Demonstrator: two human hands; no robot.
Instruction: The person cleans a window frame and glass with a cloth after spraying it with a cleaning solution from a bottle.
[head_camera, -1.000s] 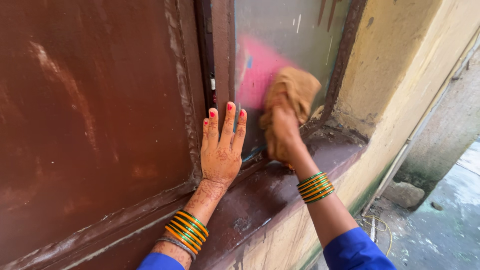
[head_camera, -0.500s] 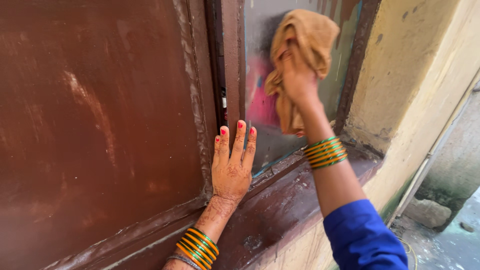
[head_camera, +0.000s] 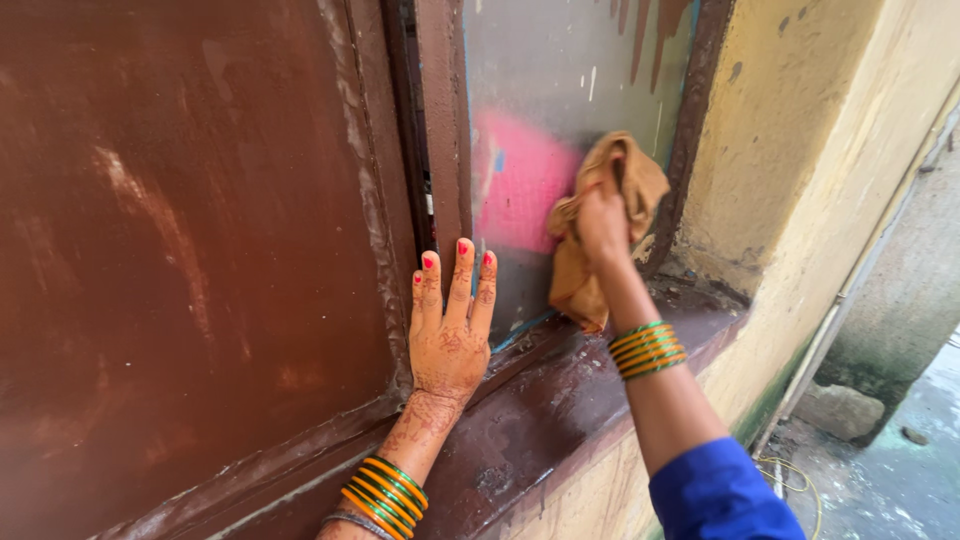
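Here, one view only, the head camera looking down along both arms.

Head view, right hand: right hand is closed around a bunched tan cloth, pressing it flat against the pane; the cloth lies over the pane's lower right part, beside a pink patch, its tail hanging toward the sill.

Head view, left hand: left hand holds nothing; it lies flat, fingers straight and close together, on the brown frame at the pane's lower left corner.

Cloth, handling: likely light, soft and limp, possibly damp, though that is hard to tell; best taken as a wad in the palm, loose ends tucked in.

Surroundings: a brown shutter at left; a yellow wall at right.
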